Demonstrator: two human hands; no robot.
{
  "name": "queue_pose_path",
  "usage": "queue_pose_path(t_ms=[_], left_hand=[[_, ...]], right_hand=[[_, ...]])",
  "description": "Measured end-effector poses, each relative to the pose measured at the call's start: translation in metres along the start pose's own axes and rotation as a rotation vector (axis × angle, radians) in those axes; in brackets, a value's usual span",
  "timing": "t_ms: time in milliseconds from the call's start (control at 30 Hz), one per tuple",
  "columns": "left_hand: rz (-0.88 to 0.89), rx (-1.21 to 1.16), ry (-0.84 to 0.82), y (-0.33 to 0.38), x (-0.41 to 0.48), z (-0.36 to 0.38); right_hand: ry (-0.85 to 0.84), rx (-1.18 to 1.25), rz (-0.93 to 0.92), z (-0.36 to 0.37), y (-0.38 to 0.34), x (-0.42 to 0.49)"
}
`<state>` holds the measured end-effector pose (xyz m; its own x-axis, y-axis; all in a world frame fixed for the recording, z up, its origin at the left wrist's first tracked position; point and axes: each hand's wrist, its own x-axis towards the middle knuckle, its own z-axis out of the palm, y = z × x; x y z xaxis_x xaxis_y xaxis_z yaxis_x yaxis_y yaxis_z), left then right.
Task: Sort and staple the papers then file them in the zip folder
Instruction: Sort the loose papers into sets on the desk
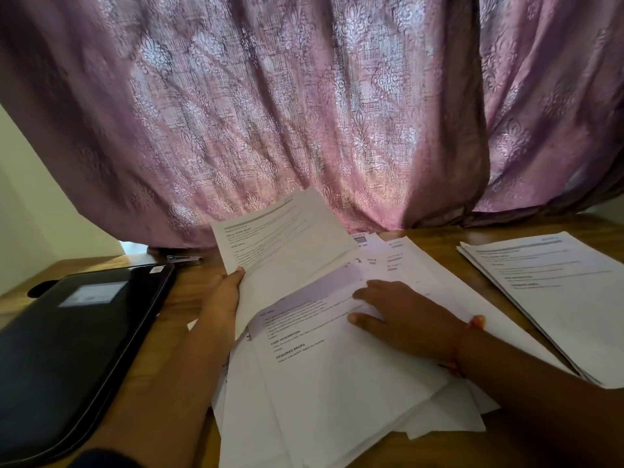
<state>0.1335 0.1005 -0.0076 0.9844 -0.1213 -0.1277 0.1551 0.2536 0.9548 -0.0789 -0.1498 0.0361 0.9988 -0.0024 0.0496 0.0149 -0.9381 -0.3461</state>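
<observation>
- Your left hand (224, 292) pinches a printed sheet (280, 244) at its lower left corner, thumb on the face. The sheet is raised off the table (189, 298) at frame centre, its long axis running from lower left to upper right, text lines tilted the same way.
- Your right hand (401, 315) lies flat, fingers straight and slightly spread, pressing on the loose pile of papers (337, 383) in the lower centre. A red thread band (469, 336) circles that wrist.
- The pile is untidy: white printed sheets fanned at differing angles, the top one headed by a lilac band.
- A second, squarer stack (557, 292) lies at right of frame, long axis running toward lower right.
- The black zip folder (74, 346) lies flat at lower left, closed as far as visible; contents cannot be told.
- A metal object (184, 260), blurred, lies just beyond the folder.
- A pink patterned curtain (304, 113) fills the upper frame.
</observation>
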Motion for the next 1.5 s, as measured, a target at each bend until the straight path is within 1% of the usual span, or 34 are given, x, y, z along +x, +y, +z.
queue_pose_path(t_ms=[67, 200, 300, 367, 433, 500, 567, 667, 800, 900, 967, 1033, 1100, 1167, 1233, 1300, 1400, 1500], left_hand=[[-0.02, -0.011, -0.005, -0.003, 0.003, -0.003], [-0.018, -0.099, 0.021, 0.0, -0.004, 0.003], [0.007, -0.12, 0.028, 0.001, -0.004, 0.008], [0.006, -0.106, 0.019, 0.001, -0.006, 0.01], [-0.008, -0.099, 0.013, 0.0, -0.006, 0.01], [-0.029, -0.085, 0.019, -0.001, -0.005, 0.009], [-0.04, -0.079, 0.024, -0.002, -0.003, 0.006], [-0.059, -0.083, 0.0, -0.003, -0.002, 0.005], [-0.05, -0.089, -0.002, -0.003, 0.0, 0.005], [-0.053, -0.07, -0.001, -0.002, 0.001, 0.004], [-0.066, -0.042, -0.007, -0.003, 0.002, 0.003], [-0.065, -0.021, -0.015, -0.002, 0.003, 0.003], [-0.057, 0.023, -0.007, -0.001, 0.003, 0.003], [-0.044, 0.047, -0.009, -0.001, 0.004, 0.003], [-0.02, 0.071, -0.005, -0.001, 0.003, 0.004], [-0.001, 0.086, 0.005, 0.0, 0.003, 0.005], [0.04, 0.11, 0.021, 0.002, -0.003, 0.008], [0.093, 0.119, 0.028, 0.004, -0.008, 0.01]], right_hand=[[0.033, 0.063, 0.016, -0.002, 0.0, 0.003], [0.126, 0.268, 0.084, -0.008, -0.007, 0.009], [0.182, 0.41, 0.198, -0.008, -0.005, 0.019], [0.168, 0.504, 0.322, -0.011, -0.006, 0.028], [0.129, 0.662, 0.431, -0.016, -0.01, 0.036], [0.098, 0.788, 0.508, -0.021, -0.012, 0.043], [0.095, 0.844, 0.575, -0.023, -0.015, 0.05], [0.107, 0.858, 0.622, -0.022, -0.015, 0.06], [0.134, 0.84, 0.615, -0.019, -0.016, 0.067], [0.172, 0.878, 0.668, -0.021, -0.015, 0.067], [0.227, 0.84, 0.639, -0.025, -0.009, 0.065], [0.27, 0.704, 0.557, -0.031, 0.001, 0.062], [0.367, 0.628, 0.496, -0.041, 0.01, 0.054], [0.509, 0.639, 0.48, -0.049, 0.021, 0.047], [0.55, 0.694, 0.47, -0.055, 0.032, 0.04], [0.452, 0.793, 0.445, -0.054, 0.04, 0.032], [0.223, 0.912, 0.459, -0.047, 0.048, 0.018], [0.049, 0.851, 0.476, -0.038, 0.053, 0.013]])
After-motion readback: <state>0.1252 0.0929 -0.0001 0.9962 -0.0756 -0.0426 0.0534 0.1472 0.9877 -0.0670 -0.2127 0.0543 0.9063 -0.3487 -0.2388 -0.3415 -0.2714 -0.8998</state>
